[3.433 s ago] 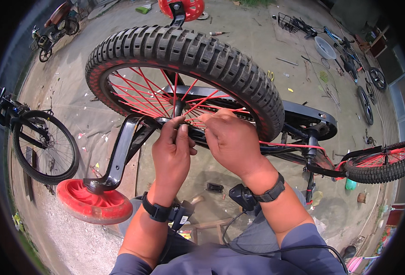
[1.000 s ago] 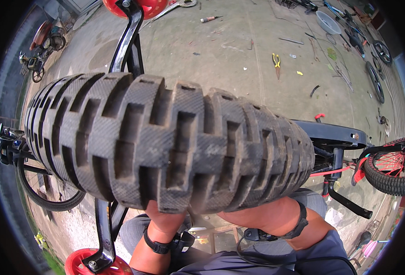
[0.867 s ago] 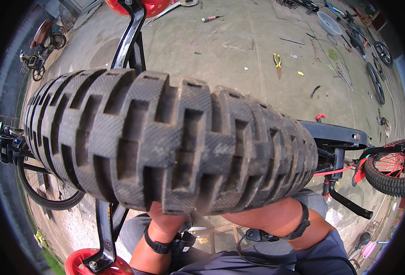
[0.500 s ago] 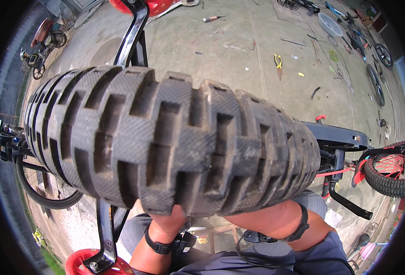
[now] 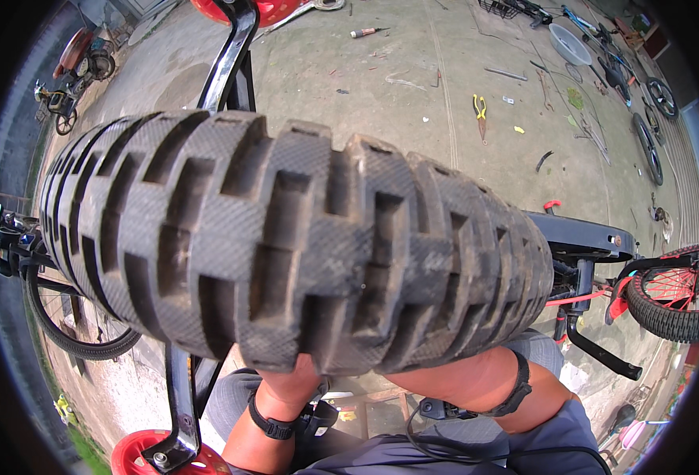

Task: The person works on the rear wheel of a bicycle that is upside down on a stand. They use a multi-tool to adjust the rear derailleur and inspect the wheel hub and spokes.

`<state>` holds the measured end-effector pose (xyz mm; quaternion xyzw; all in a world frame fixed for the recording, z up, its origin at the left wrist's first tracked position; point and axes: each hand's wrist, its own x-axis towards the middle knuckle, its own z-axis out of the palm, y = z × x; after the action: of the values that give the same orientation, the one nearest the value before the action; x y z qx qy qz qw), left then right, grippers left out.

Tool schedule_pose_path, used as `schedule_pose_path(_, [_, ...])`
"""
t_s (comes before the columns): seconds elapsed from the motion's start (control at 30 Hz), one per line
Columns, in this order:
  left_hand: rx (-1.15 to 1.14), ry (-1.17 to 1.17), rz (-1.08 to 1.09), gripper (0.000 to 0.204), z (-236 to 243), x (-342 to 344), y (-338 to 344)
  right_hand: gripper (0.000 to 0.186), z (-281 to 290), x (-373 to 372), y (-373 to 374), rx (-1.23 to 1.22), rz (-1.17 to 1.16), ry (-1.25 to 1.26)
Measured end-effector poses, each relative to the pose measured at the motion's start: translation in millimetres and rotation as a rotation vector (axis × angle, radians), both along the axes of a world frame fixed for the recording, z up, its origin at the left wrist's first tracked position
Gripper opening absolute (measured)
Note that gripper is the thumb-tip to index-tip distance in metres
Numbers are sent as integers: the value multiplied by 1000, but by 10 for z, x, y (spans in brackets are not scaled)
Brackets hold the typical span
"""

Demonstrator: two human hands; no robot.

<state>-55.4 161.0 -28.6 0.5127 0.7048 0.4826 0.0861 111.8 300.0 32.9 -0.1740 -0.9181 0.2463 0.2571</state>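
Head view: there's the chunky black tire (image 5: 310, 245), filling the middle, and the person's left hand (image 5: 287, 375) and right hand (image 5: 436, 380) peek out below its edge, fingers hidden behind it; spread or gripping, no telling!

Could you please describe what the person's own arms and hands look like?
The left wrist strap and right wrist strap are both black bands. A dark blue-grey sleeve ends near the right elbow, with a black cable close by. The knobbly tyre hides the fingers.
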Motion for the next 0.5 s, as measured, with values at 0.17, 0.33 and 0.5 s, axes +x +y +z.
schedule_pose_path(0.17, [66,-107,-8,51,-11,36,60,26,-30,3,-2,18,1,-9])
schedule_pose_path(0.33, [37,-159,-25,54,22,32,51,26,-48,6,-15,48,-1,-20])
schedule_pose_path(0.5, [70,-15,-47,49,146,56,152,27,-58,-6,-34,103,-10,-44])
